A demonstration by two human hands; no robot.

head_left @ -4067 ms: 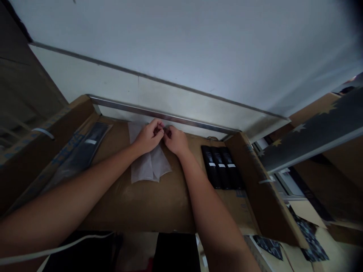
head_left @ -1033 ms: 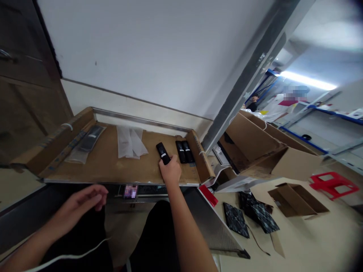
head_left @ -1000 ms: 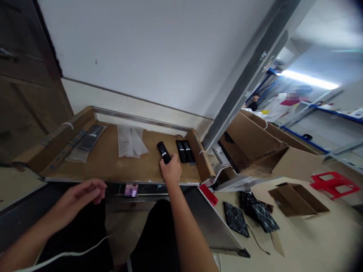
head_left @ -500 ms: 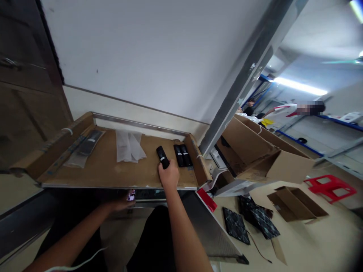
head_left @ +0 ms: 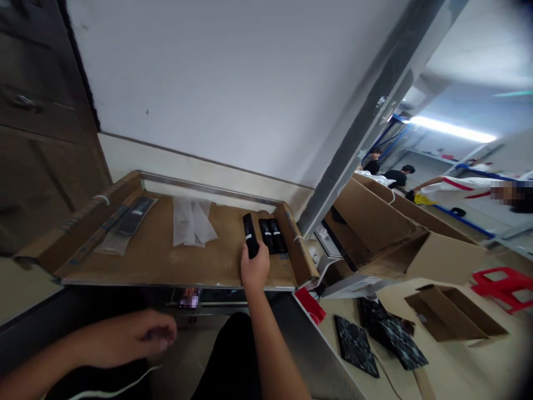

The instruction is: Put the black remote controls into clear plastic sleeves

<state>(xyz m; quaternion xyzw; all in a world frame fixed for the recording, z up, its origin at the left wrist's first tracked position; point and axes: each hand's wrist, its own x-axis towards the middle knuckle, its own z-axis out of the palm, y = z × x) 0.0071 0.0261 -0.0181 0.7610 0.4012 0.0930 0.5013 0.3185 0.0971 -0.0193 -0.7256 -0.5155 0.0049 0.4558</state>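
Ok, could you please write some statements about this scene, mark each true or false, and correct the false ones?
1. The left hand is off the cardboard, on the person's side. True.
2. Neither hand holds anything. False: the right hand grips a black item.
3. Two more black items lie side by side near the right cardboard wall. True.
4. Whitish wrapping lies left of the gripped item. True.
5. The left end is bare. False: a dark item in a translucent bag lies beside the left cardboard wall.

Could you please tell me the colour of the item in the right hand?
The item is black with a white label; head view.
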